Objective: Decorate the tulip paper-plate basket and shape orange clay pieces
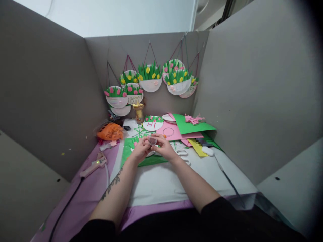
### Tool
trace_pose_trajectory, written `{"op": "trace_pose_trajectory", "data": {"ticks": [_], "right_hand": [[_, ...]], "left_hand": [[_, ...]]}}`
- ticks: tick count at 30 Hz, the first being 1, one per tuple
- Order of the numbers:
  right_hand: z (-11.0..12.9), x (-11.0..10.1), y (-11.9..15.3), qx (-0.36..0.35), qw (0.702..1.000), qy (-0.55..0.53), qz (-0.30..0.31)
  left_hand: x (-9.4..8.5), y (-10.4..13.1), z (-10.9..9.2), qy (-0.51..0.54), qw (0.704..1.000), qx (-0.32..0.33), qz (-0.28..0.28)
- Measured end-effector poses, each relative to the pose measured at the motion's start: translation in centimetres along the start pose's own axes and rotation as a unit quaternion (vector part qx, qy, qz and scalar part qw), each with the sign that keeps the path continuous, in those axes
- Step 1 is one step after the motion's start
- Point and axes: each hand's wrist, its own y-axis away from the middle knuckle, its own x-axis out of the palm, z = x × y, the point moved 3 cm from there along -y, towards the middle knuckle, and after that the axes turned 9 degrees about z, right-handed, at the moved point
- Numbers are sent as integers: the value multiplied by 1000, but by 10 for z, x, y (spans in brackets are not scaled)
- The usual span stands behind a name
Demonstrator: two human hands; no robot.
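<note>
Between the fingertips of both hands is a small clear round container (152, 140), too small for me to make out its contents. My left hand (140, 150) is closed on its left side, and my right hand (165, 148) grips it from the right. Under the hands lies a green sheet (148, 162) with a paper-plate flower craft (136, 141), mostly hidden by my hands. White-handled scissors (182, 153) rest just right of my right hand. Behind the hands is a half plate reading "Hi" (153, 126) with paper grass and pink tulips.
A pink glue gun (94, 165) with a lit green light lies at the left, its black cord running forward. An orange bag (110, 131) sits behind it. Pink paper (185, 131) and green paper (194, 122) are stacked at right. Finished plate crafts (150, 84) hang on the back panel.
</note>
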Motion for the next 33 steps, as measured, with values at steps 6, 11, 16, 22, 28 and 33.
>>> {"op": "trace_pose_trajectory", "data": {"ticks": [6,11,16,22,28,33], "right_hand": [[6,-2,2,-27,998,40,-26],[9,-4,5,-49,994,61,-71],[10,-4,4,-37,998,43,-24],[16,6,2,-30,985,-87,145],[10,5,1,-11,988,-140,59],[3,-2,0,8,991,-127,-35]], "left_hand": [[2,3,-2,-19,999,-33,34],[6,4,-5,-26,997,-33,62],[7,5,-6,-17,997,-30,73],[13,11,-6,-8,992,-65,103],[13,8,-6,7,994,-45,95],[8,4,2,-71,991,-59,97]]}}
